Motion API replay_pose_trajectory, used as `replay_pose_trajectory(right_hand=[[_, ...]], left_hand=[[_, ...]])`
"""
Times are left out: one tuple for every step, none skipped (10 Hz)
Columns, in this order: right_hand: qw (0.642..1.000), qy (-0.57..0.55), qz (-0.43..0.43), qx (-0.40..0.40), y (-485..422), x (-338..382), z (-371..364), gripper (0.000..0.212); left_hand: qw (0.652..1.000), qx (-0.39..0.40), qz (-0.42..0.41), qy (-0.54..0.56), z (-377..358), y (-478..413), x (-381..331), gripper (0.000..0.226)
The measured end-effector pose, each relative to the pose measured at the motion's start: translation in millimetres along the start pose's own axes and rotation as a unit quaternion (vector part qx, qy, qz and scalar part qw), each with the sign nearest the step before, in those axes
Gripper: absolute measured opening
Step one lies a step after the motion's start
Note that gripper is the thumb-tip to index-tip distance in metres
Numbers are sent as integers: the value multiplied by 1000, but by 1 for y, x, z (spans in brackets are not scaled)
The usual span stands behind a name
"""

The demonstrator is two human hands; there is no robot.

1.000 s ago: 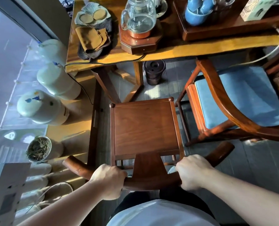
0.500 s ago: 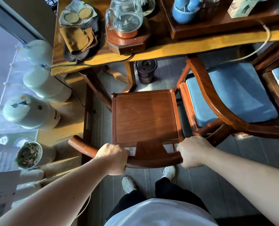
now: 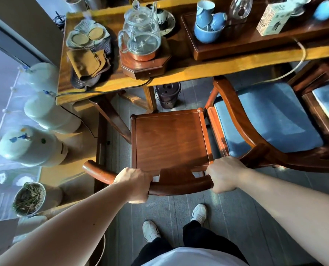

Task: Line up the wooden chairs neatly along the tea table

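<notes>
Both hands grip the bare chair's curved back rail, pushing it toward the table.

The left hand (image 3: 135, 186) and right hand (image 3: 224, 174) are each wrapped tight round the rail (image 3: 181, 186), either side of its splat. The chair (image 3: 170, 138) looks solid hardwood: probably heavy, stiff and smooth, so the rail is the sound hold. Its seat front lies just short of the table (image 3: 207, 69) edge, beside a cushioned chair (image 3: 267, 120). Count: three chairs, one bare, two cushioned, the third (image 3: 327, 104) only partly visible; one table.
</notes>
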State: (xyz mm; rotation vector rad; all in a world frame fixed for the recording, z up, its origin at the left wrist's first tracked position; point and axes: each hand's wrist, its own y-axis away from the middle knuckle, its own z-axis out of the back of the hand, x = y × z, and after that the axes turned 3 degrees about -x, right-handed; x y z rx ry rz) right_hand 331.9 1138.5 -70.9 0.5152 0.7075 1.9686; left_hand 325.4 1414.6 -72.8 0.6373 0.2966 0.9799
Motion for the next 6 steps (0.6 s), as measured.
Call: replay_pose_trajectory(right_hand=[[1000, 1, 5, -1, 1, -1, 1, 18], [1000, 7, 14, -1, 1, -2, 0, 18], [1000, 4, 12, -15, 5, -1, 0, 20], [999, -8, 22, -32, 7, 0, -4, 33], [999, -8, 19, -38, 9, -1, -3, 77], [995, 13, 43, -87, 12, 5, 11, 94]], left_hand=[[1000, 14, 8, 0, 3, 1, -2, 20], [1000, 13, 15, 6, 5, 4, -4, 21], [1000, 1, 17, 15, 5, 6, -5, 22], [999, -27, 14, 33, -2, 9, -4, 22], [996, -74, 9, 46, -4, 18, -2, 44], [984, -174, -20, 24, -1, 29, 2, 71]])
